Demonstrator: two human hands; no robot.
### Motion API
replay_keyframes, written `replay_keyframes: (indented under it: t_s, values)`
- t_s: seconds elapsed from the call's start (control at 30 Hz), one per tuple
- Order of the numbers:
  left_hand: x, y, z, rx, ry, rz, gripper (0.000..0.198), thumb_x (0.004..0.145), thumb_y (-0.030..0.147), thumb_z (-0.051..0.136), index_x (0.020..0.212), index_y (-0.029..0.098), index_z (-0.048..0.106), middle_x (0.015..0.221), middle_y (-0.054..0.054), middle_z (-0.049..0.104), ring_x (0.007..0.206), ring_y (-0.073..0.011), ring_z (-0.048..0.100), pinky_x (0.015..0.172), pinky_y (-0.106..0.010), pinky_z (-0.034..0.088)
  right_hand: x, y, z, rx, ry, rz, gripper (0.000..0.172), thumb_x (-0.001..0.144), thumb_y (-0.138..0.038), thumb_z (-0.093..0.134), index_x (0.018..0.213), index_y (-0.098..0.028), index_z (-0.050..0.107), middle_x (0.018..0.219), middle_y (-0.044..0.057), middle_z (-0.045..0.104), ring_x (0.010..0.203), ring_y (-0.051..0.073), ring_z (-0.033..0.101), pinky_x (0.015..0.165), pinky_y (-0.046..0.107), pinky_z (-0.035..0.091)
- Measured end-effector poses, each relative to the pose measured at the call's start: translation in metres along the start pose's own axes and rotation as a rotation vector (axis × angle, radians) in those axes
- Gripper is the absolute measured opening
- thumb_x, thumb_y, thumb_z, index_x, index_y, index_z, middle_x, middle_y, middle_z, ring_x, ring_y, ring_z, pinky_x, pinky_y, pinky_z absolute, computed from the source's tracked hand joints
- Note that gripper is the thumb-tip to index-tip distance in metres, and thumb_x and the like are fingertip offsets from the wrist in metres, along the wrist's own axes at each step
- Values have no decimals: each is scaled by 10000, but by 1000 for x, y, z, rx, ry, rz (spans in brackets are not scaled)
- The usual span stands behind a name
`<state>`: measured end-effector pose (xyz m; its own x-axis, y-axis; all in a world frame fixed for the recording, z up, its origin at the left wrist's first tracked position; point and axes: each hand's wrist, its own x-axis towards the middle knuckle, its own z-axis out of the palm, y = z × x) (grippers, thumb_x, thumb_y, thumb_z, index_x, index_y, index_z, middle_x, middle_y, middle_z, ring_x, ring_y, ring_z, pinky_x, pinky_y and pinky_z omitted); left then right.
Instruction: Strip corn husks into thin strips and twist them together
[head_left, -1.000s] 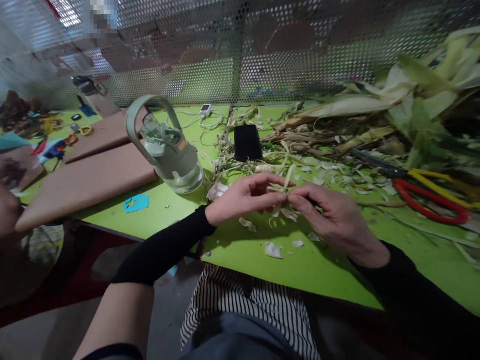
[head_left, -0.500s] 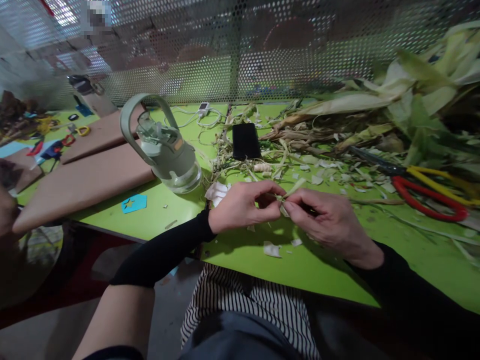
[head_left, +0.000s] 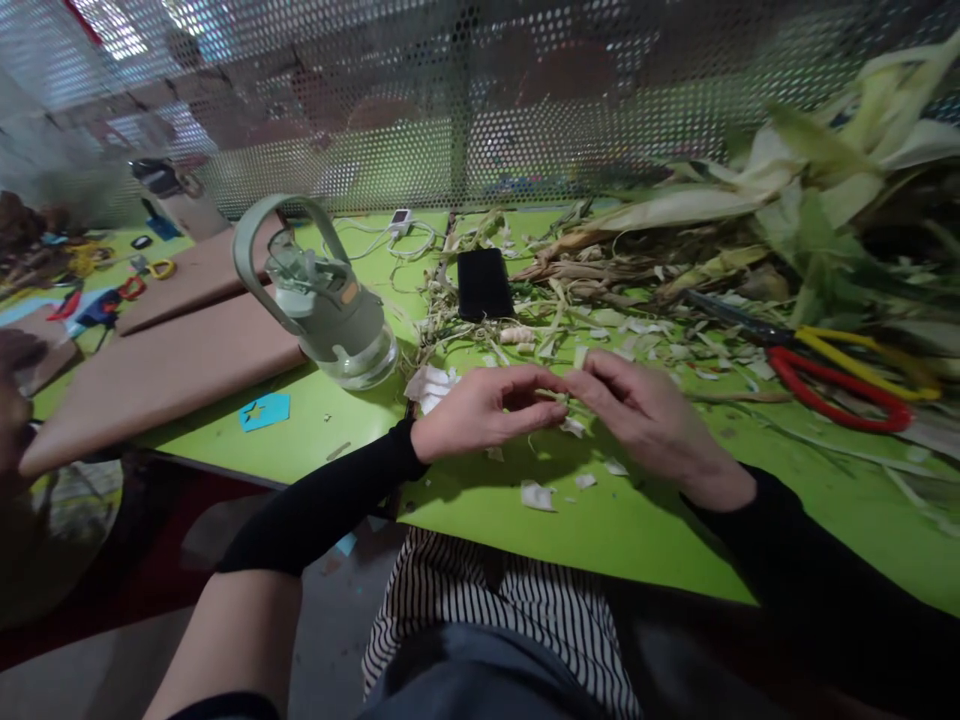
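Observation:
My left hand [head_left: 480,410] and my right hand [head_left: 645,420] meet fingertip to fingertip over the green table [head_left: 615,520], near its front edge. Both pinch a small pale strip of corn husk [head_left: 559,398], mostly hidden between the fingers. Below the hands lie torn white husk scraps [head_left: 537,495]. Black sleeves cover both forearms.
A pale green water bottle [head_left: 326,300] with a loop handle stands to the left. A black phone [head_left: 484,283] lies behind the hands among husk shreds. Red and yellow scissors [head_left: 832,375] lie at the right below a pile of corn husks [head_left: 787,210]. Brown boards [head_left: 165,355] lie left.
The upright end of the husk strip has disappeared between my fingers. Both hands have shifted slightly left and away from me, still pinched together.

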<state>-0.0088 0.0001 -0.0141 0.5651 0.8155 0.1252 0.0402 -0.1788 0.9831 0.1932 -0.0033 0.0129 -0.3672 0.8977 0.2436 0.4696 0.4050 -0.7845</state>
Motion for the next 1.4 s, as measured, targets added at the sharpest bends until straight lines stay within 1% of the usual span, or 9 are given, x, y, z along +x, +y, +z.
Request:
replay_keyframes:
  t_s: [0.23,0.4,0.6,0.77,0.83,0.97,1.17,1.3,1.4]
  values:
    - [-3,3,6,-2,2,-1,293,850,343,731,1023,110,693,824,-33,683,706,-95,592,694,-236,496,-7,-4,8,-29,123,-33,459,993,-462,572,629,-250,390,581,-35,362,511,130,324,498,319,265]
    - [-5,7,9,67,6,25,252,840,331,723,964,112,712,723,4,621,653,-81,529,638,-215,453,-11,-7,9,-2,144,-38,445,996,-414,559,626,-256,368,589,-30,326,517,143,299,507,335,255]
    - [-7,7,9,108,-10,39,285,870,369,722,1006,119,723,733,-1,651,642,-84,538,634,-220,449,-8,-2,11,0,143,4,492,999,-511,556,633,-256,350,597,-25,338,531,148,325,514,329,283]
    - [-1,-6,6,37,96,51,385,953,430,638,1167,113,688,865,-58,727,730,-113,619,698,-245,500,-2,8,6,-2,66,31,548,1008,-693,402,697,-252,496,606,-6,474,514,149,408,477,314,298]
    - [1,-10,4,9,127,79,374,982,419,593,1188,115,667,868,-56,723,758,-117,627,744,-259,515,-1,9,3,-36,28,1,549,1010,-686,412,698,-245,512,589,-9,480,494,142,403,470,310,283]
    - [4,-15,2,1,155,51,315,990,373,585,1203,141,597,767,-2,669,713,-103,598,709,-249,484,1,7,3,-115,18,-87,454,1020,-557,507,694,-241,516,600,-11,496,515,141,429,498,310,297]
    - [4,-10,4,-66,117,-14,252,948,384,635,1042,160,567,827,-18,681,743,-101,631,727,-253,503,1,10,4,-110,-4,-87,417,1027,-499,517,699,-241,514,618,-15,509,526,137,433,500,305,305]
    - [1,-1,1,83,153,-51,348,906,505,672,903,173,569,792,-8,674,684,-91,580,656,-237,458,1,12,4,-61,-2,-112,382,1027,-484,536,735,-239,566,634,-16,520,543,137,452,509,298,325]
    - [1,6,-3,25,54,-65,410,921,572,615,856,168,587,753,-6,663,656,-84,560,659,-243,459,1,12,4,-39,-8,-126,357,1018,-459,564,740,-237,586,626,-20,520,544,135,449,512,297,325]
